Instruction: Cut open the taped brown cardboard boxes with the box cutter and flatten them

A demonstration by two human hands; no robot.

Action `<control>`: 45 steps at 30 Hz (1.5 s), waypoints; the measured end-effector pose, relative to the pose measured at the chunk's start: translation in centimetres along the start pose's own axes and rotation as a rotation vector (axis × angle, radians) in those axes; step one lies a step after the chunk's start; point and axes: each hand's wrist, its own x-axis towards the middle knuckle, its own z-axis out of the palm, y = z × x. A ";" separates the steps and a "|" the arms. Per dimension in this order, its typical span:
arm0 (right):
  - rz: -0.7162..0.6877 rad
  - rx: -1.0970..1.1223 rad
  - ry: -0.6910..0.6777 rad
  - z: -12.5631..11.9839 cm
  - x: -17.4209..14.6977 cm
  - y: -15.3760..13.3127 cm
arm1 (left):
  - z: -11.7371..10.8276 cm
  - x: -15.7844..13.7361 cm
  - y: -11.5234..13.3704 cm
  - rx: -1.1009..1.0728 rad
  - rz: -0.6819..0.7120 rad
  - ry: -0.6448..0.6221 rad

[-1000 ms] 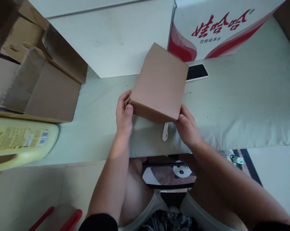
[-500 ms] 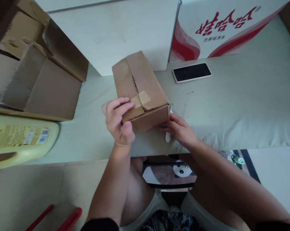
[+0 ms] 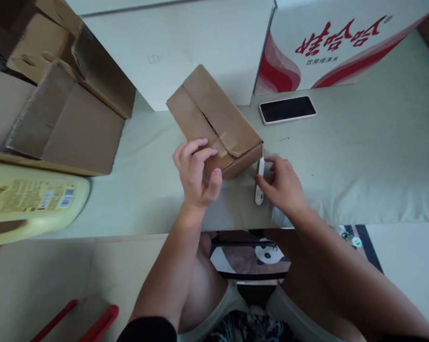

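Taped cardboard box [image 3: 232, 114] and slim white utility knife [image 3: 260, 185], two bare hands upon them

Item: one small brown cardboard box, lying askew on a pale green cloth [image 3: 364, 156], directly before the seated person. Its seamed face is uppermost, flaps meeting along the middle, with a piece of tan tape across the seam towards the near end. The far end lies close to a large white box [image 3: 185, 52] behind.

Item: left hand [image 3: 197, 173], at the box's near left. Fingers spread and loosely curved, open rather than closed; fingertips over the top flap beside the tape, thumb apart from them at the near edge.

Item: right hand [image 3: 283, 183], just right of the box. Thumb and forefinger bent about the utility knife, thumb at its side; whether they have closed firmly on it I cannot tell.

Item: the knife itself, set lengthwise away from the person, its far tip near the box's right-hand corner; contact between them unclear from here.

Surroundings: a smartphone [image 3: 287, 110], screen dark, flat on the cloth to the right of the box; behind it, a white carton [image 3: 342, 47] with red lettering and red swoops. At far left, an open cardboard carton [image 3: 82, 128], torn along one edge, and before it a pale yellow jug [image 3: 39, 202] bearing a printed label.
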 end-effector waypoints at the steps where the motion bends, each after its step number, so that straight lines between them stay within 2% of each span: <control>1: -0.003 -0.089 -0.066 -0.1 -0.1 -0.2 | 0.2 0.0 0.0 -0.010 0.006 -0.012; 4: 0.046 -0.268 -0.225 -0.6 -0.2 -0.8 | 0.6 0.0 -0.2 -0.007 0.026 -0.059; 7: 0.097 -0.238 -0.265 -1.2 0.0 -1.0 | 1.0 -0.1 -0.4 -0.027 0.039 -0.113; 12: 0.139 0.272 -0.198 -1.7 0.4 -0.3 | 1.2 -0.1 -0.3 -0.052 0.043 -0.125; 15: 0.203 0.466 -0.163 -1.6 0.5 -0.2 | 0.9 -0.1 -0.3 -0.041 0.047 -0.125; 19: 0.351 0.739 -0.204 -1.3 0.7 -0.5 | 0.7 -0.2 -0.5 -0.026 0.059 -0.129; 22: 0.473 0.970 -0.172 -1.1 1.0 -0.4 | 0.9 -0.2 -0.6 -0.015 0.071 -0.137; 24: 0.503 1.065 -0.159 -1.1 1.2 -0.1 | 1.1 -0.3 -0.6 -0.023 0.075 -0.133; 27: 0.470 1.174 -0.115 -1.2 1.3 0.3 | 1.2 -0.3 -0.6 -0.059 0.051 -0.146; 31: 0.331 1.280 0.067 -0.6 1.4 0.4 | 1.1 -0.4 -0.6 -0.099 0.000 -0.169; 35: 0.348 1.240 0.161 0.1 1.9 0.7 | 1.1 -0.3 -0.6 -0.110 -0.012 -0.153; 37: 0.302 1.234 0.115 -0.2 2.0 0.9 | 1.1 -0.2 -0.5 -0.105 -0.015 -0.166; 41: 0.226 1.259 -0.139 -1.8 1.6 0.7 | 1.1 -0.3 -0.5 -0.063 -0.040 -0.190; 45: 0.236 1.328 -0.169 -2.5 1.0 -0.1 | 1.1 -0.3 -0.5 -0.077 -0.050 -0.199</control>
